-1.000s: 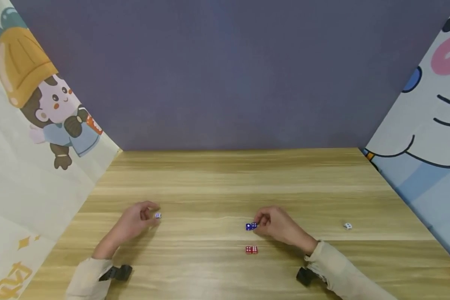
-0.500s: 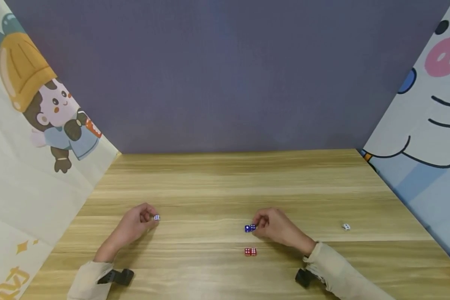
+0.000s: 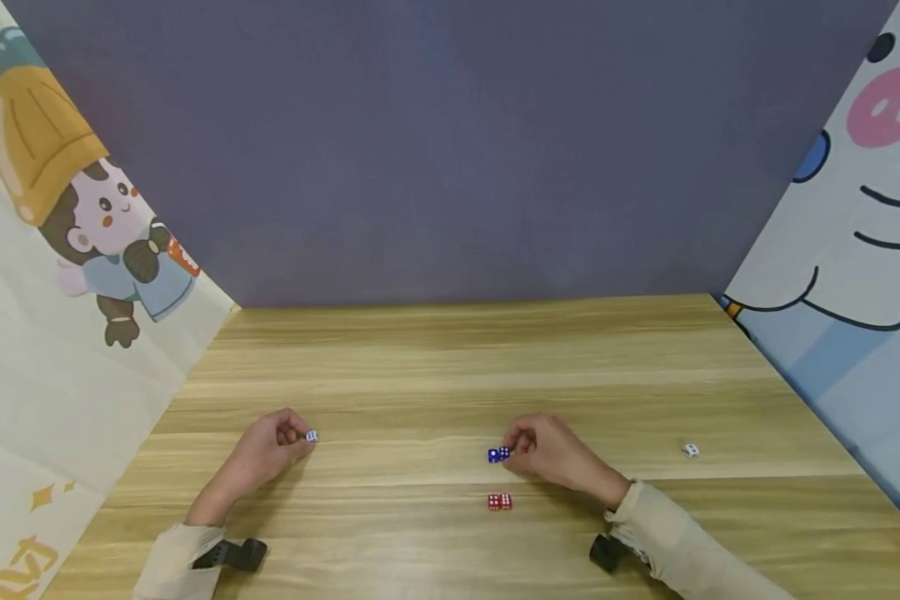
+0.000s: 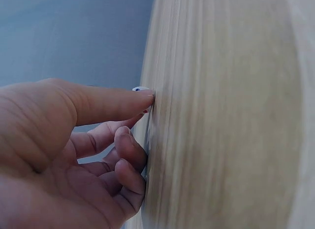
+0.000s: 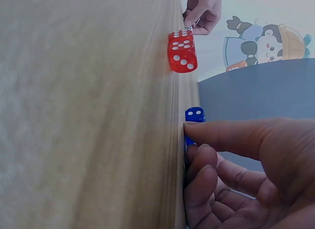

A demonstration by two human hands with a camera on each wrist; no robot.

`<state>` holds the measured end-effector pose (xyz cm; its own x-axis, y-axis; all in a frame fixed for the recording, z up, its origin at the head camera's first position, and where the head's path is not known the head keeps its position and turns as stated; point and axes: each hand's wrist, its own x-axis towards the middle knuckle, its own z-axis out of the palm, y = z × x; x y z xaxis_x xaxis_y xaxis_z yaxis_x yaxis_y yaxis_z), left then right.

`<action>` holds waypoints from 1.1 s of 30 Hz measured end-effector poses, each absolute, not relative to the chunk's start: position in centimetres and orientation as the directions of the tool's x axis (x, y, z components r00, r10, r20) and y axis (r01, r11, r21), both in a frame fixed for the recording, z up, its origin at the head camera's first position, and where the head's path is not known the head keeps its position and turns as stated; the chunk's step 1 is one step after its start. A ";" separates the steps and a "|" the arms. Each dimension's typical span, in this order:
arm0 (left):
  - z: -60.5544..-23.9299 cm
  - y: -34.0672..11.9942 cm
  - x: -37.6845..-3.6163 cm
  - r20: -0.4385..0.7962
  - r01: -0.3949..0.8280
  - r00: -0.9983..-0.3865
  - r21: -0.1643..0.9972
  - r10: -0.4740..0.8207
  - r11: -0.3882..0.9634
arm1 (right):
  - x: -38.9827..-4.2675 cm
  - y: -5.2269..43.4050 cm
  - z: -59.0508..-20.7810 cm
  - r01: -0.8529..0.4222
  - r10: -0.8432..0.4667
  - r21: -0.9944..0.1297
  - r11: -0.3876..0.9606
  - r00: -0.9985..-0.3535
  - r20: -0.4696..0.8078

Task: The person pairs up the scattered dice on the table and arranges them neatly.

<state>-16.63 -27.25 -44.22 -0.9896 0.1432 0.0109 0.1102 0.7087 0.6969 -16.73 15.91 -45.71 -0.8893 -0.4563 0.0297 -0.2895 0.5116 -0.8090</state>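
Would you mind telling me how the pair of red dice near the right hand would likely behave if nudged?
The red dice look like small, hard, glossy cubes, so they would probably slide on the smooth wooden table rather than roll. Sitting side by side, they may separate. They seem light.

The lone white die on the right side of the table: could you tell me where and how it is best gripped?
Pinch the white die across two opposite side faces, coming from above. It sits alone on the table, so all its sides are free.

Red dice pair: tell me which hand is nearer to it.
Right. The right hand holds the blue dice just beyond the red dice pair; the left hand sits far off to the left, pinching a white die.
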 end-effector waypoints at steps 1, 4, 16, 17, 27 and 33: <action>-44.2 -27.3 -16.7 0.011 0.111 -0.990 0.697 0.144 0.708 | -16.7 15.9 -45.7 -0.290 -0.454 -0.809 0.512 -0.890 0.031; -44.2 -27.4 -16.7 0.004 0.107 -0.989 0.698 0.145 0.708 | -16.7 15.9 -45.7 -0.291 -0.457 -0.814 0.504 -0.889 0.035; -44.2 -27.4 -16.1 -0.021 0.073 -0.992 0.705 0.124 0.706 | -16.6 15.8 -45.6 -0.299 -0.459 -0.806 0.511 -0.887 0.038; -44.2 -27.4 -16.1 -0.022 0.071 -0.992 0.704 0.122 0.707 | -16.6 15.8 -45.5 -0.299 -0.459 -0.806 0.511 -0.887 0.038; -43.9 -26.4 -16.7 -0.011 0.094 -0.989 0.714 0.145 0.694 | -16.4 16.1 -45.6 -0.293 -0.459 -0.812 0.504 -0.888 0.035; -43.4 -25.2 -17.2 0.020 0.147 -0.981 0.717 0.191 0.682 | -16.5 16.2 -45.5 -0.299 -0.464 -0.812 0.502 -0.885 0.039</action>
<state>-17.22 -25.18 -43.44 -0.9814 0.1908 0.0196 0.1468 0.6815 0.7169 -16.45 16.19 -45.51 -0.8850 -0.4640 0.0387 -0.2985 0.5017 -0.8119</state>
